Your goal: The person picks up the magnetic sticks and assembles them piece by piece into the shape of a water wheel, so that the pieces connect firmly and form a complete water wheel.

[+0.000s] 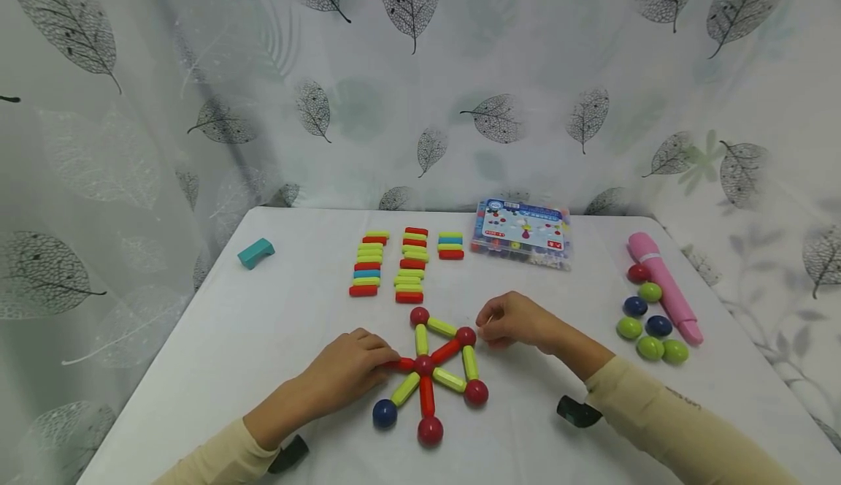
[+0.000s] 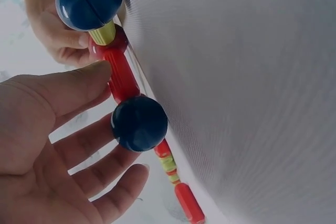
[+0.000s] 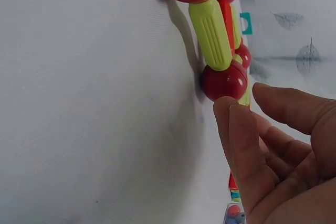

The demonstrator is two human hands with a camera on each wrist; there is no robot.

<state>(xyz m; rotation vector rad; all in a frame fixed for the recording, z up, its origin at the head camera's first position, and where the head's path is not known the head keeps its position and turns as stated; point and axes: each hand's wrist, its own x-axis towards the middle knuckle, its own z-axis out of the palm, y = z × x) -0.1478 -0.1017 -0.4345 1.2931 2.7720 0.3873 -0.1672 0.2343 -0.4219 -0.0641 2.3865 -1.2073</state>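
Note:
A flat figure of magnetic sticks and balls (image 1: pixel 430 368) lies on the white table (image 1: pixel 263 339) in front of me. My left hand (image 1: pixel 388 357) rests at its left side, fingertips at the end of a red stick (image 1: pixel 402 363). In the left wrist view the thumb of the left hand (image 2: pixel 105 124) touches that red stick (image 2: pixel 123 80), and relaxed fingers lie behind a dark blue ball (image 2: pixel 139 123) at its end. My right hand (image 1: pixel 485 324) hovers loosely curled beside the upper right red ball (image 1: pixel 466 336). The right hand (image 3: pixel 242 98) holds nothing, its forefinger almost at the red ball (image 3: pixel 226 80).
Rows of spare coloured sticks (image 1: pixel 388 266) lie behind the figure, with a clear plastic box (image 1: pixel 522 233) to their right. Several loose balls (image 1: pixel 647 321) and a pink pen-shaped thing (image 1: pixel 663 288) sit at the far right. A teal block (image 1: pixel 256 253) is at the back left.

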